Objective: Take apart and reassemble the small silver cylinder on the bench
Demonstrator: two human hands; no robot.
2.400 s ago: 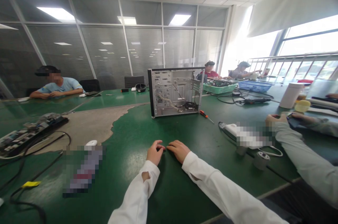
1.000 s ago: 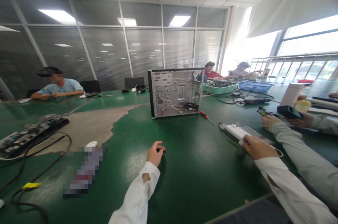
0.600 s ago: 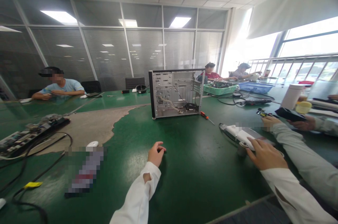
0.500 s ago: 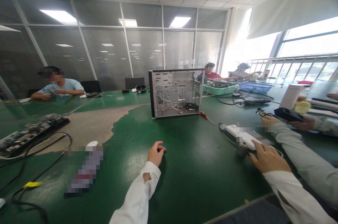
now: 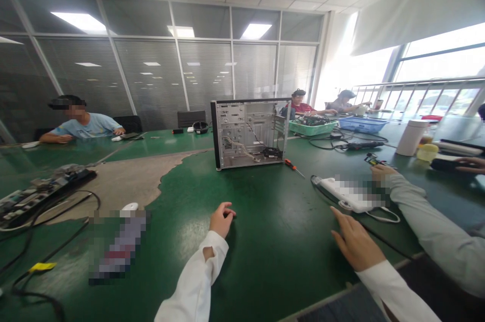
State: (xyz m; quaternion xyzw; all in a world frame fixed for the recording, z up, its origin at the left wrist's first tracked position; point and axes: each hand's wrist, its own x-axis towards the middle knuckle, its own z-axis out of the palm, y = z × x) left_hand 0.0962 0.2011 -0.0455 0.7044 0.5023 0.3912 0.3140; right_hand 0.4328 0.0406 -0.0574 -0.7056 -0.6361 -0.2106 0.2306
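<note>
White and partly pixelated, a long block [image 5: 354, 198] lies slantwise on the green table [image 5: 265, 231], far end towards the orange-handled screwdriver [image 5: 290, 164], the other towards the table's near edge at right. It sits just beyond the right hand [image 5: 356, 242], thumb wide of the fingers; the left hand [image 5: 223, 220], well apart, curls, its gap narrow.

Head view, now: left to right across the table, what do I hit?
Yellow tag → left hand → screwdriver → right hand → white bottle. Computer case left out: it overlaps the left hand's span.
</note>
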